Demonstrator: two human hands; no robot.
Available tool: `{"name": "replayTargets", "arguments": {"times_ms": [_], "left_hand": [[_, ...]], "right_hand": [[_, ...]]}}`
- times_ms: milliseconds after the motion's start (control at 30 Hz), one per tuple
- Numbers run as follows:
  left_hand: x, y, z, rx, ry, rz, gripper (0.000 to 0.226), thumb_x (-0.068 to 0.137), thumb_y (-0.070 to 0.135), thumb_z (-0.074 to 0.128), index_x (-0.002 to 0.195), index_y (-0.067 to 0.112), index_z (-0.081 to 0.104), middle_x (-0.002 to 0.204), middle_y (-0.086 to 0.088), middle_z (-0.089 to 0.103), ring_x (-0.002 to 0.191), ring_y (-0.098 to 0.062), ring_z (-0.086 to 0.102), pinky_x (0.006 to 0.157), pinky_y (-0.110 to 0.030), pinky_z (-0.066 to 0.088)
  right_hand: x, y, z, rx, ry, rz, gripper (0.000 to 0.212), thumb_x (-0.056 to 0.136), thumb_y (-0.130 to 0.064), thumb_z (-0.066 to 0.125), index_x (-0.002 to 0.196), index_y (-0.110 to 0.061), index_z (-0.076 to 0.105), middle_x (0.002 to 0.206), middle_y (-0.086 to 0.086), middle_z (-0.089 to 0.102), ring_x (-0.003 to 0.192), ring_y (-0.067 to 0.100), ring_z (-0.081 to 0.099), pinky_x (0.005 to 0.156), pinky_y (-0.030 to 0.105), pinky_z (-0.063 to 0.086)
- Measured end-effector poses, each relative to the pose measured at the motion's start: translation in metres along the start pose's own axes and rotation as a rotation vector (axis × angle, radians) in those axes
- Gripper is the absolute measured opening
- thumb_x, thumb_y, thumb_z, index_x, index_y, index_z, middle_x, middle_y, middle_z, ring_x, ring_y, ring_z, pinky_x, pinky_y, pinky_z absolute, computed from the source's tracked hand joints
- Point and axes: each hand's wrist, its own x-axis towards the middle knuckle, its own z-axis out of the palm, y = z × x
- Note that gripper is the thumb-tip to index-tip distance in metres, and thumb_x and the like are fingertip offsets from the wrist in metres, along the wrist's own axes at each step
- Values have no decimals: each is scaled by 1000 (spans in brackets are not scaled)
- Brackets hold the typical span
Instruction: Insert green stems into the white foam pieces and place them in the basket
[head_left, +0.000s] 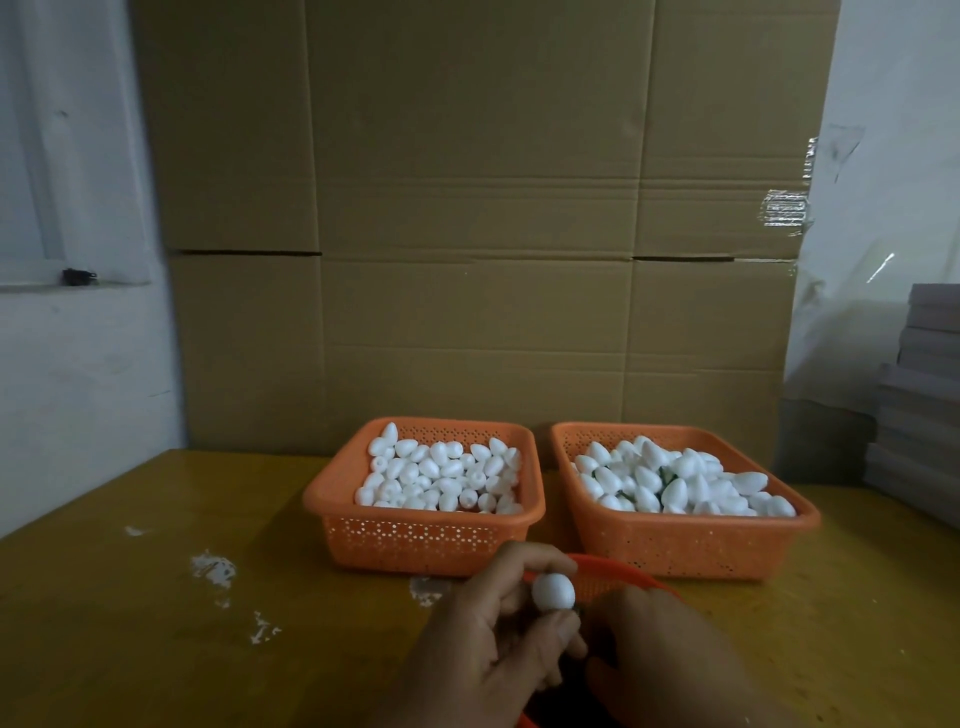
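Two baskets of foam sit ahead; my left hand pinches a foam piece, my right hand curls beside it, grip unclear

A yellow table carries two orange baskets side by side.

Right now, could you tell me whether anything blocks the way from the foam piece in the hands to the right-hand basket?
Nothing visible does. The left hand holds the foam piece above the table; only the rim of a round orange basket lies low between it and the right-hand basket, whose top is open.
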Motion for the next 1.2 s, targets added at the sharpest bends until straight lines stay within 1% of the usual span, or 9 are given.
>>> {"name": "replayTargets", "arguments": {"times_ms": [167,267,400,467,567,667,900,1067,1200], "left_hand": [[1,3,-4,-5,158,-114,30,84,65,62,105,45,70,88,11,70,71,-6,66,69,-19,52],[6,7,-8,-253,211,-186,29,79,48,64,103,35,75,78,-1,67,69,-13,61,66,-27,51],[10,13,-13,-592,263,-281,30,80,30,63,104,18,75,84,-16,69,66,-19,60,56,-28,50],[11,14,-14,-681,272,-332,32,80,28,64,103,6,71,84,-20,68,62,-19,60,52,-27,49],[10,16,-16,-737,273,-381,33,84,32,65,101,3,67,82,-18,67,59,-17,60,48,-24,47],[10,18,-18,-780,289,-417,31,81,36,69,93,7,71,76,-15,66,55,-15,58,44,-22,45],[10,20,-17,-765,257,-457,28,71,45,74,71,18,77,68,-10,64,51,-11,55,40,-19,40],[9,20,-16,-743,253,-457,28,68,47,74,70,19,77,66,-10,63,49,-11,54,38,-18,39],[8,20,-15,-724,271,-455,34,69,44,74,79,12,72,67,-11,62,48,-12,53,37,-18,38]], "right_hand": [[-3,0,-5,124,94,-2,10,85,-36,64,86,-26,66,89,-9,69,87,5,65,84,29,56],[-6,0,-8,228,232,-26,11,86,-40,66,82,-30,67,77,-11,68,75,3,64,73,25,55],[-12,-8,-12,565,412,-136,17,85,-33,69,70,-29,65,63,-10,67,56,3,61,53,18,47],[-15,-13,-13,727,442,-200,10,83,-32,68,74,-30,67,61,-3,66,50,6,58,49,22,45],[-19,-19,-11,871,493,-289,11,81,-20,77,75,-28,73,62,0,68,51,10,61,48,24,48],[-20,-25,-8,890,540,-331,20,75,-11,82,74,-30,75,62,-4,70,52,4,63,50,15,48],[-20,-26,-5,832,654,-363,28,70,-9,87,76,-34,76,64,-8,70,49,7,61,48,15,46],[-20,-27,-4,767,703,-409,32,69,-7,88,78,-35,76,66,-10,69,51,9,62,46,21,49],[-21,-28,-7,661,787,-469,18,69,-14,82,73,-30,75,64,-11,64,52,7,59,47,13,43]]}}
